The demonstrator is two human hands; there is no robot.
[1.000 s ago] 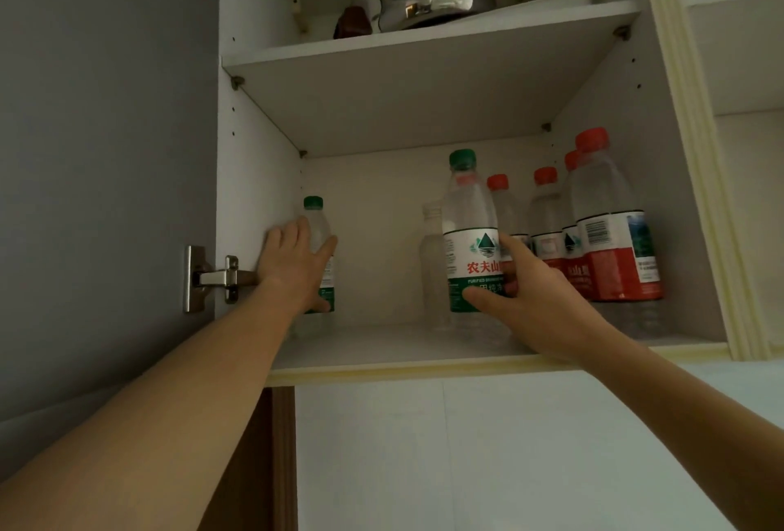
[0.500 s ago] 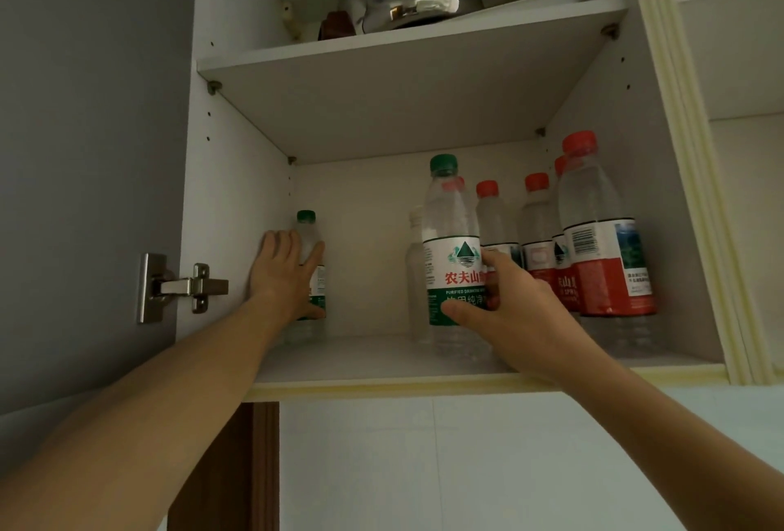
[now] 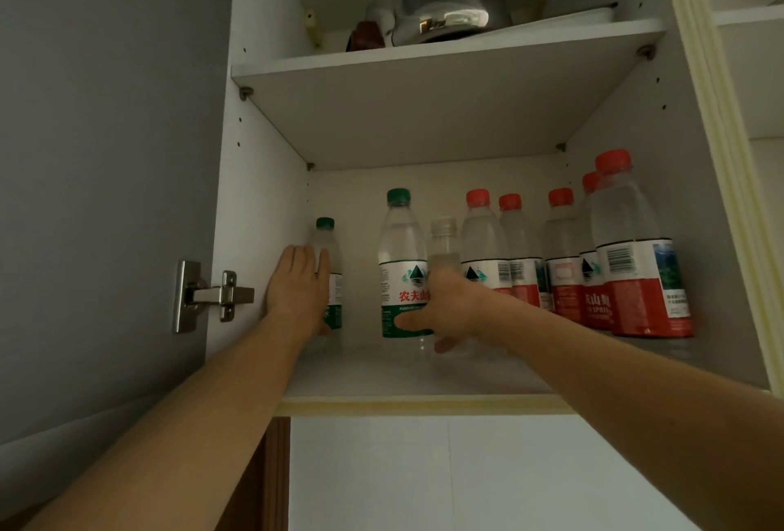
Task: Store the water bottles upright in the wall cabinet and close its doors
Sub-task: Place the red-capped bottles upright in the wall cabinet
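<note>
Between my hands on the lower shelf (image 3: 382, 373) stands the tall green-capped bottle (image 3: 403, 271), upright. My left hand (image 3: 299, 288) wraps the small green-capped bottle (image 3: 329, 259); my right hand (image 3: 445, 305) grips the clear-capped bottle (image 3: 443, 246).

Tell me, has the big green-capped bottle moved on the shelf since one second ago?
Yes. The big green-capped bottle went deeper and leftward: it stood before the clear-capped bottle, and now stands left of it, the right hand on it.
</note>
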